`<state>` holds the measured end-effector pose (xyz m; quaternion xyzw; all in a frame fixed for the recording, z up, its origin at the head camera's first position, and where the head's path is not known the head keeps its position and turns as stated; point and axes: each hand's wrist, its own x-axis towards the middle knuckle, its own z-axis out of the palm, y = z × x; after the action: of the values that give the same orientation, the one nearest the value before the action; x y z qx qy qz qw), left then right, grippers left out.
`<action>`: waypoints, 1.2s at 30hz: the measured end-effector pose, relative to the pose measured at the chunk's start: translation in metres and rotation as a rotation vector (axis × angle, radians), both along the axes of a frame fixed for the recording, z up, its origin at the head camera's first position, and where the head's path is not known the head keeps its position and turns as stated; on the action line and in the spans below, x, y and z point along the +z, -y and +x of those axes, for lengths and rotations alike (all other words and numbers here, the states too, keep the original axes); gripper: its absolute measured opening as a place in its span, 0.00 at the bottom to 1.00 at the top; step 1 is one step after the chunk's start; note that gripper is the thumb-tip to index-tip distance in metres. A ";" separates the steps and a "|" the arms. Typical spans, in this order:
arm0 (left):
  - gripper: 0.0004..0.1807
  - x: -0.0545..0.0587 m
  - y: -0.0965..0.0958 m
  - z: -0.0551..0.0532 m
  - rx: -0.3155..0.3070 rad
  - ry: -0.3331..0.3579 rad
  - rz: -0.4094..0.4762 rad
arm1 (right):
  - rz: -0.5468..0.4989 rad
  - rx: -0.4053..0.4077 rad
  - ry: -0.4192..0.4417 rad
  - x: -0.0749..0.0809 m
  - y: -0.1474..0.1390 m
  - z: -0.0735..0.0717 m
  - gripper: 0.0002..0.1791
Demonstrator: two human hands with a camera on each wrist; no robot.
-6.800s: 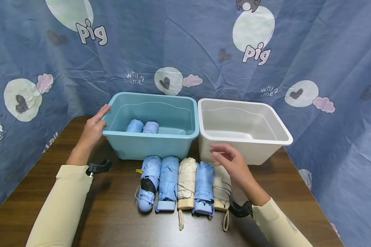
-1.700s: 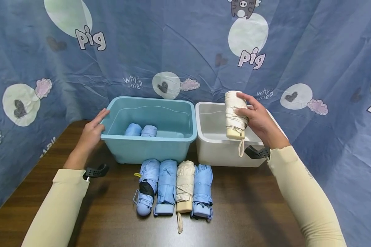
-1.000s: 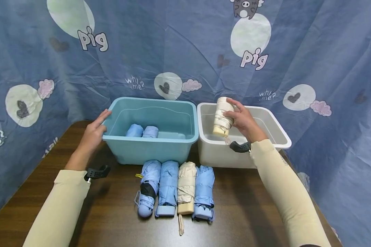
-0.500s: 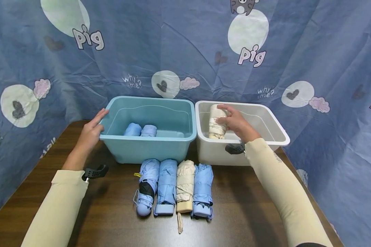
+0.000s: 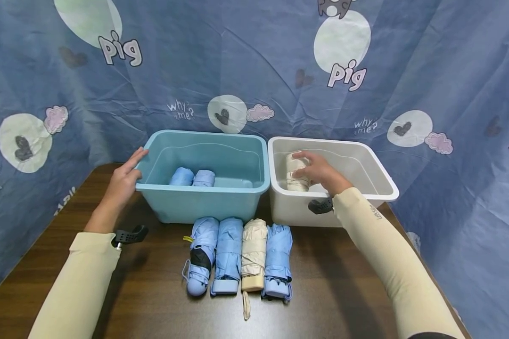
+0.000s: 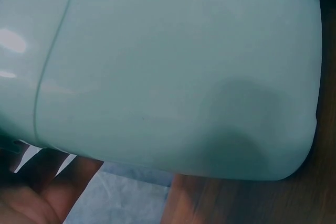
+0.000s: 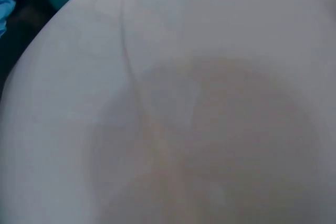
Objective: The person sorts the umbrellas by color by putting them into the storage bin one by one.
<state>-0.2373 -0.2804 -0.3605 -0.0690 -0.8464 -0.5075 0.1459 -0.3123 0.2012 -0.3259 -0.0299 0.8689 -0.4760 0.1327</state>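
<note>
My right hand (image 5: pixel 318 173) grips a folded cream umbrella (image 5: pixel 297 172), fingers and thumb around its upper part. The umbrella stands nearly upright inside the left end of the white bin (image 5: pixel 335 195); its lower end is hidden behind the front wall. My left hand (image 5: pixel 123 181) rests at the left rim of the teal bin (image 5: pixel 203 205), fingers extended against it. In the left wrist view, the fingers (image 6: pixel 79 177) reach up to the teal wall (image 6: pixel 173 77). The right wrist view shows mostly the white bin's wall (image 7: pixel 157 103).
Two blue umbrellas (image 5: pixel 181 176) stand in the teal bin. In front, several folded umbrellas lie side by side on the brown table (image 5: pixel 165 306): blue ones (image 5: pixel 229 254) and a cream one (image 5: pixel 253 252). A blue printed curtain (image 5: pixel 280 47) hangs behind the bins.
My right hand took the rightmost umbrella from the row, carried it over the white bin and lowered it inside. My left hand has stayed at the teal bin's rim.
</note>
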 end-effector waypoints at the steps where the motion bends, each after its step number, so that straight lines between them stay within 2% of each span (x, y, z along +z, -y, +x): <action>1: 0.32 0.000 0.000 0.000 0.002 0.001 0.001 | 0.014 0.008 0.002 0.000 0.000 0.000 0.37; 4: 0.32 0.001 0.000 0.000 -0.002 0.011 0.008 | 0.033 0.022 0.008 -0.002 -0.001 -0.001 0.37; 10: 0.32 -0.001 0.001 -0.001 -0.006 0.023 0.012 | -0.004 0.027 0.049 -0.004 -0.001 -0.004 0.39; 15: 0.32 0.000 -0.001 0.000 -0.001 0.019 0.007 | -0.054 0.028 0.098 -0.002 0.000 -0.008 0.40; 20: 0.33 -0.001 0.001 -0.001 -0.005 0.020 0.019 | -0.047 0.034 0.121 0.003 0.003 -0.008 0.41; 30: 0.34 0.001 0.000 0.000 -0.008 0.042 0.034 | -0.070 0.068 0.055 0.004 0.003 -0.010 0.40; 36: 0.33 0.000 0.001 -0.001 -0.006 0.038 0.029 | -0.135 0.079 0.003 0.012 -0.001 -0.004 0.40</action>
<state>-0.2384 -0.2810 -0.3607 -0.0598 -0.8413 -0.5214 0.1295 -0.3165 0.2018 -0.3143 -0.0723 0.8326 -0.5281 0.1504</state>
